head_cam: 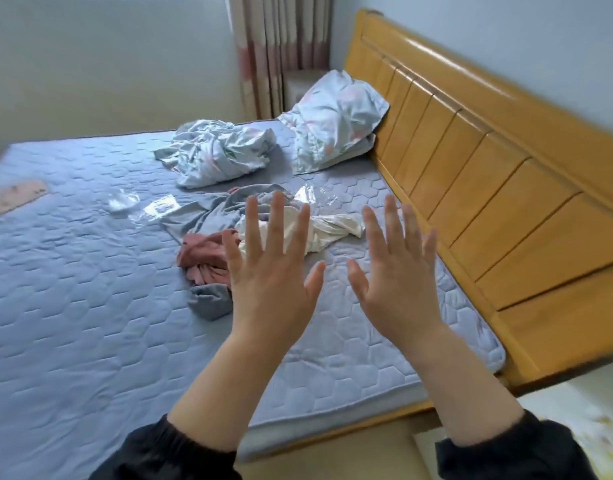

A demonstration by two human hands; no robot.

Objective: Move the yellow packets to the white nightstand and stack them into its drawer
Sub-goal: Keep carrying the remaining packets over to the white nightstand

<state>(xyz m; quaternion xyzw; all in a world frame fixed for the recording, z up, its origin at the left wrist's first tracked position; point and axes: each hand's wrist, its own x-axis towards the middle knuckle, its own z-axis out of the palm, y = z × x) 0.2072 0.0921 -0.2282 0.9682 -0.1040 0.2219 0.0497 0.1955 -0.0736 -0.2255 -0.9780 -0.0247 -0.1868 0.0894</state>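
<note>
Black sleeves (180, 452) at 6 o'clock give way to two bare forearms lifted over the bed. The left hand (274, 271) and right hand (398, 282) are raised side by side with backs to the viewer, apart from each other, fingers straight and spread, holding nothing and touching nothing.

Down at 4 o'clock the corner of a white nightstand (554, 396) sits just beside the bed frame. A yellowish smear (606, 420) lies on it, too blurred to say whether it is the packets. I see no clear yellow packet elsewhere.

Under the hands stretches a blue quilted mattress (73, 306). Behind the left hand is a loose heap of clothes: a grey piece (209, 301) nearest, a pink one (201, 254) touching it, and a white garment (333, 230) trailing toward 2 o'clock. Clear plastic bags (125, 200) lie flat near the heap, toward 10 o'clock.

Farther back, at 12 o'clock, a crumpled floral sheet (215, 154) rests near a pillow (336, 119), which leans on the wooden headboard (471, 161) running along the right. A striped curtain (281, 46) hangs in the far corner.
</note>
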